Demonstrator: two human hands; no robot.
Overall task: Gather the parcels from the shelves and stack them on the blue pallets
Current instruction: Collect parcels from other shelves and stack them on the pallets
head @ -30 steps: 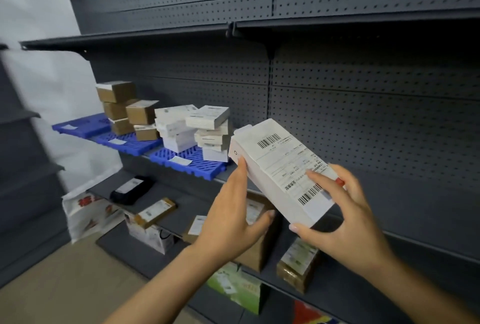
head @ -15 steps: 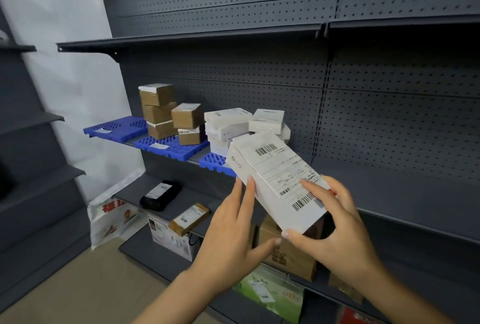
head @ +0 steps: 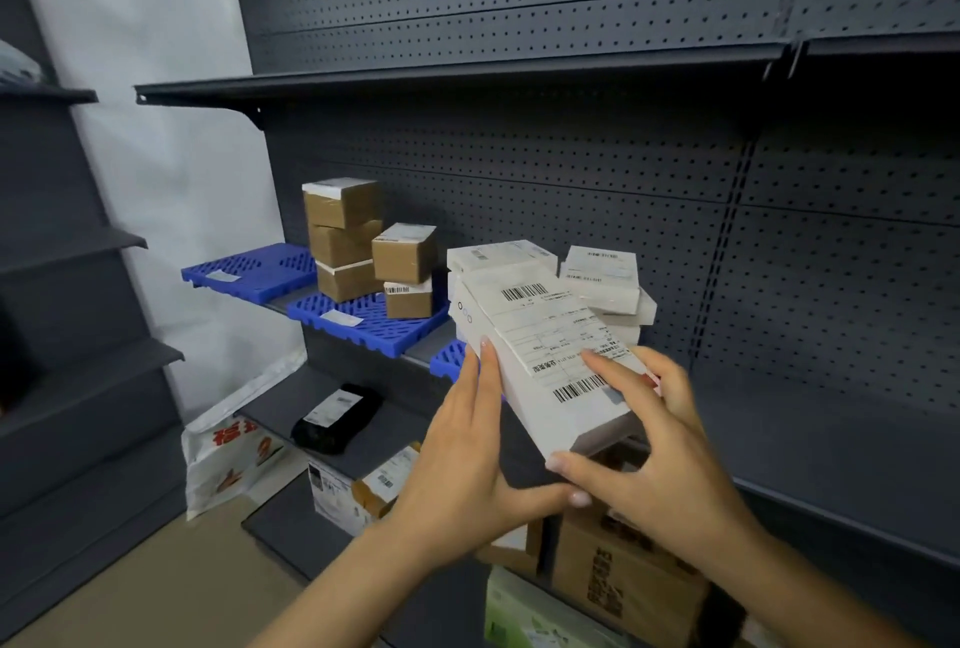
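The middle shelf carries three blue pallets side by side (the third mostly hidden). The lower shelf holds a black pouch. The bottom shelf bears labelled boxes. On the floor a printed bag leans.

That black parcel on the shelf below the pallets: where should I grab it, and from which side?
Take the black parcel across its narrow width, coming from above and the open front of the shelf. It lies flat, label up, and looks soft, so a pinch over its two long edges at mid-length should likely hold.
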